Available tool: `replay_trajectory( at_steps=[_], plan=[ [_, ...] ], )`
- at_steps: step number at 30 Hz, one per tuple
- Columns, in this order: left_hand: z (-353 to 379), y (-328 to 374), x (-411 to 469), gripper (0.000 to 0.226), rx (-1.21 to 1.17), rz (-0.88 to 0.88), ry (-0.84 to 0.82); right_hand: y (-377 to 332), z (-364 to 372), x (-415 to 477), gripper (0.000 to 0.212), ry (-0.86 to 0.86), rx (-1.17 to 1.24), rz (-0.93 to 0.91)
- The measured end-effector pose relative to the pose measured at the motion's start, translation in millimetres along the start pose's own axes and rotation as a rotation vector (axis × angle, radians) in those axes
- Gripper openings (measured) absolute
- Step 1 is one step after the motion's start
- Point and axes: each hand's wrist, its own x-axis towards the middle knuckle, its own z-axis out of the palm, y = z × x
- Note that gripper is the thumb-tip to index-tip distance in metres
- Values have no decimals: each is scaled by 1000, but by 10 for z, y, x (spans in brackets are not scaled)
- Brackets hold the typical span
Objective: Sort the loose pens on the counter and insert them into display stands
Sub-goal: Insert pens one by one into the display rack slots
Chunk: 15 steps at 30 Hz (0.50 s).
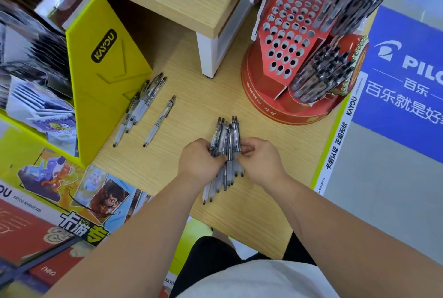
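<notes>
One wooden counter [275, 144] carries a red display stand [271, 82], its many holes partly filled with pens. Well to the left of that stand sits a yellow card box [100, 87]. Just below the stand's base, the left hand [201, 158] and right hand [261, 158] both clasp a bundle of pens [225, 139], fingers curled round it from either side. Left of the stand, against the box, lies a small pile of pens [141, 103]; nearer the stand, a single pen [161, 120].
</notes>
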Motion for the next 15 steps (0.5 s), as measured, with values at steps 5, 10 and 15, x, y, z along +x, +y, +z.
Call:
replay_trajectory(
  at_steps=[5, 10, 15],
  plan=[
    [42, 60, 33, 28, -32, -6, -32, 9, 64, 44, 18, 51, 31, 47],
    [34, 52, 38, 24, -96, 22, -16, 42, 159, 85, 19, 90, 173, 154],
    [69, 83, 31, 16, -308, 4, -53, 45, 170, 124, 11, 40, 341, 222]
  ],
)
